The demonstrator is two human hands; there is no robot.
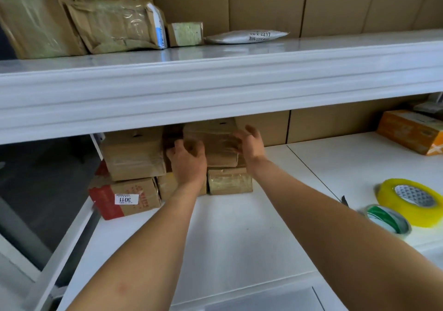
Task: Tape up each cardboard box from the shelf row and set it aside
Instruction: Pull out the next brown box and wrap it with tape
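Both hands, left (189, 161) and right (249, 144), fingers spread apart, close around the upper cardboard box (217, 140) stacked at the shelf's (239, 214) back-left corner, untaped rolls (411, 200) idle near its right edge, so taping seemingly remains undone.

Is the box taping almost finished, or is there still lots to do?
Several boxes look glossy with tape already, like the small box. Both hands, left hand and right hand, are at the top box. The tape rolls lie untouched; how many boxes are left is unclear.

Tape-glossed cardboard box (215, 140), smooth white shelf (239, 226)
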